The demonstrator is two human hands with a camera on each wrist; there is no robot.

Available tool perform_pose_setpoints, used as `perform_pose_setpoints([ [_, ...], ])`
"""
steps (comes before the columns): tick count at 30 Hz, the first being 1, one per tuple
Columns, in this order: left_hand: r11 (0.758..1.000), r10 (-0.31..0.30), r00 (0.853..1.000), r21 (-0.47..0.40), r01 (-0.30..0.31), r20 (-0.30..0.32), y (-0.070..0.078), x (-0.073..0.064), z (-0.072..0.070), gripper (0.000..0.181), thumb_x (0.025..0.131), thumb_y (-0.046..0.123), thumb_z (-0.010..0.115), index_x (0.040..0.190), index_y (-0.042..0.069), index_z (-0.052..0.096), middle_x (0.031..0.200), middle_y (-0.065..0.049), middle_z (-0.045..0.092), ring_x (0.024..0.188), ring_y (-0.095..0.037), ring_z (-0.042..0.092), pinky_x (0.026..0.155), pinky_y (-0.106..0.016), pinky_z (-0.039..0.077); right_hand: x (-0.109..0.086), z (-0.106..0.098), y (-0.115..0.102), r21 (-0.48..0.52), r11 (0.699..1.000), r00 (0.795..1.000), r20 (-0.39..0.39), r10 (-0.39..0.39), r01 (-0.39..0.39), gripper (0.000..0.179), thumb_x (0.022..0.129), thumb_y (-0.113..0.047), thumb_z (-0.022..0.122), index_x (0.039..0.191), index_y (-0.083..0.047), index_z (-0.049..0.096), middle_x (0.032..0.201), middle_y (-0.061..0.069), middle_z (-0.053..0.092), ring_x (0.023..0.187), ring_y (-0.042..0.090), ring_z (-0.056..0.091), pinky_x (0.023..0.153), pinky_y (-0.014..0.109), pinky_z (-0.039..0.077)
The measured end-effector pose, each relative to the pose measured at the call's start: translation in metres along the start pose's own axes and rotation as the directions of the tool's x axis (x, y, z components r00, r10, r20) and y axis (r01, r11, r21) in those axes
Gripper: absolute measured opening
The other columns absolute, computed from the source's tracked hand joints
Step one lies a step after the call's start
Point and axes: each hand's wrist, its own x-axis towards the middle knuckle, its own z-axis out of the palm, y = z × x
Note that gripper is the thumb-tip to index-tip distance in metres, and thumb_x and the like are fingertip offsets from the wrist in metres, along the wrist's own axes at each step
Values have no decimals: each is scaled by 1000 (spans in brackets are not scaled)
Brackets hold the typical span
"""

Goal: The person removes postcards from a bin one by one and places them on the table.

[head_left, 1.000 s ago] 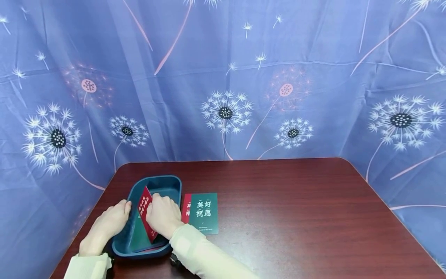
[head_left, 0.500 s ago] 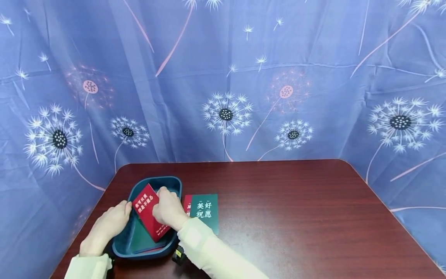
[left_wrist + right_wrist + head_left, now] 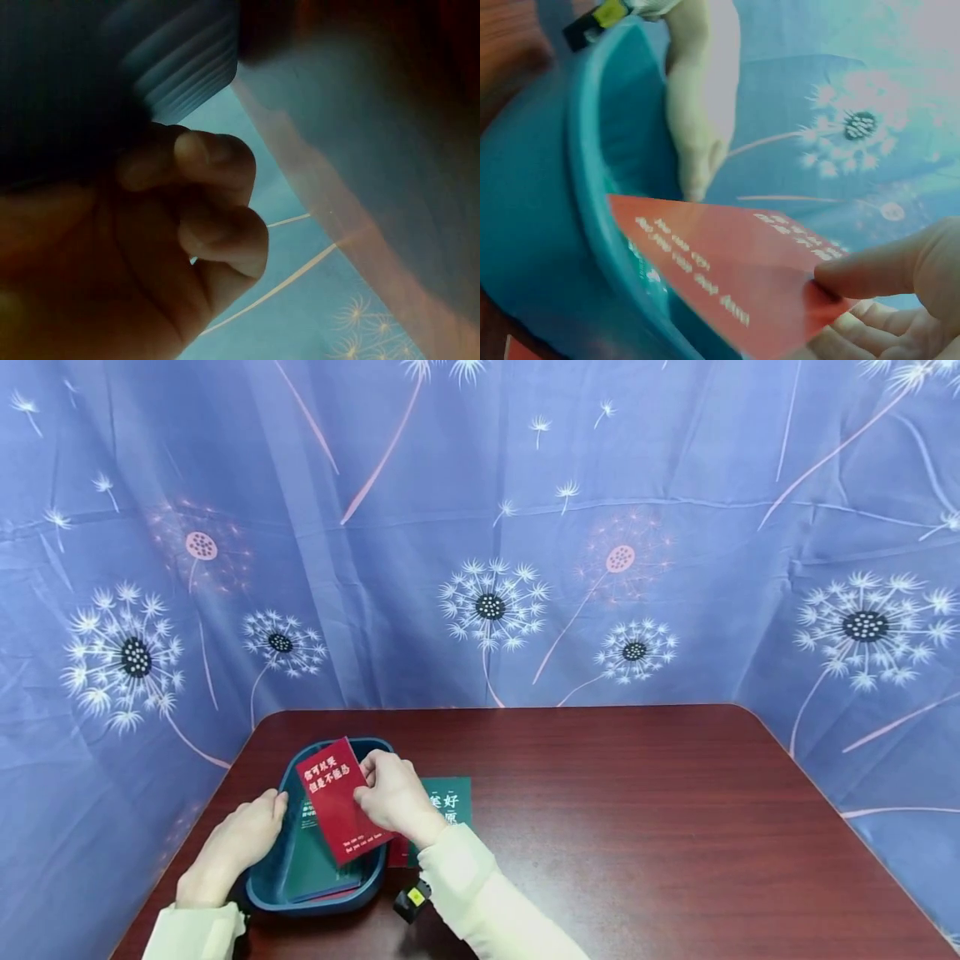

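In the head view a dark blue basin stands at the left of the table. My left hand grips its left rim; the left wrist view has that hand dim, with curled fingers beside the ribbed wall. Between thumb and fingers my right hand pinches a red card with white lettering by its right edge, tilted above the basin. The right wrist view shows the same card and the thumb pressed on its face. Inside the basin lies a green card, with a red edge showing beneath it.
To the right of the basin a green card overlaps a red card on the brown table, both partly behind the right hand. A blue dandelion-print curtain hangs round the table's back and sides.
My right hand has lifted the red card up and to the right, turning its lettered face toward the head camera. The green card in the basin is more exposed. My left hand stays at the rim.
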Motion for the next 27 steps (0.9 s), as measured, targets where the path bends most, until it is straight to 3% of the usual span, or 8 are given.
perform_pose_setpoints([
  [7, 1000, -1, 1000, 11, 1, 11, 1, -1, -1, 38, 105, 22, 34, 114, -9, 53, 97, -27, 61, 92, -47, 60, 79, -62, 46, -5, -21, 6, 75, 997, 999, -26, 32, -30, 21, 83, -16, 78, 87, -13, 58, 71, -4, 58, 61, 9, 59, 57, 26, 52],
  [11, 1000, -8, 1000, 12, 8, 14, 1, -1, -1, 36, 106, 23, 33, 109, -6, 54, 92, -23, 62, 91, -46, 61, 77, -62, 46, -7, -33, 14, 125, 992, 999, -35, 15, -10, 18, 85, -16, 77, 83, -11, 60, 70, -2, 61, 59, 10, 60, 56, 27, 52],
  [16, 1000, -17, 1000, 9, 17, 25, 1, -2, -1, 40, 106, 25, 31, 112, -7, 54, 99, -28, 62, 96, -50, 59, 76, -62, 45, -12, -48, 24, 182, 983, 999, -49, -10, 19, 14, 85, -13, 77, 82, -8, 63, 72, 0, 62, 60, 13, 61, 56, 27, 51],
  [24, 1000, -11, 1000, 11, 11, 11, 1, -1, 0, 38, 105, 23, 32, 113, -7, 54, 97, -26, 62, 93, -48, 60, 76, -61, 46, -17, -75, 47, 328, 945, 997, -68, 21, 2, 11, 87, -10, 74, 87, -4, 66, 79, 6, 66, 66, 19, 64, 62, 33, 53],
  [27, 1000, -10, 1000, 10, 10, 22, 2, -2, -1, 36, 105, 23, 33, 109, -6, 55, 92, -23, 62, 91, -47, 61, 74, -61, 47, -21, -83, 61, 415, 908, 997, -34, 66, -46, 13, 88, -8, 72, 93, -1, 62, 80, 10, 65, 64, 21, 66, 59, 36, 56],
])
